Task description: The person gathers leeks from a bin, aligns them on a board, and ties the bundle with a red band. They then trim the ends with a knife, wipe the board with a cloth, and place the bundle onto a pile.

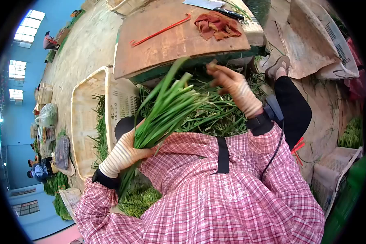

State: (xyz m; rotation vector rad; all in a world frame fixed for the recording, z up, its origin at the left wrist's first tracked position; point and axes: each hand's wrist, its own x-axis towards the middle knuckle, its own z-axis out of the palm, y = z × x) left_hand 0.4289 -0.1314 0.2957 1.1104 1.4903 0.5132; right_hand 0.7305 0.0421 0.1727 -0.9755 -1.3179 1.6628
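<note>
A bunch of long green stalks [166,114] is gripped in my left hand [124,154], which wears a whitish striped wrap. The stalks' pale ends fan out toward the middle. My right hand [234,87], also wrapped, is raised to the right of the bunch, apart from it. Its fingers are bent and blurred, so whether anything is between them cannot be made out. Beneath both hands lies a heap of loose green leaves [215,116] above my lap.
Ahead is a board [158,36] with a red hooked rod [160,30], a reddish cloth [217,25] and a cleaver [205,4]. A cream crate [89,122] stands left, another crate [333,166] lower right. People [40,171] are at the far left.
</note>
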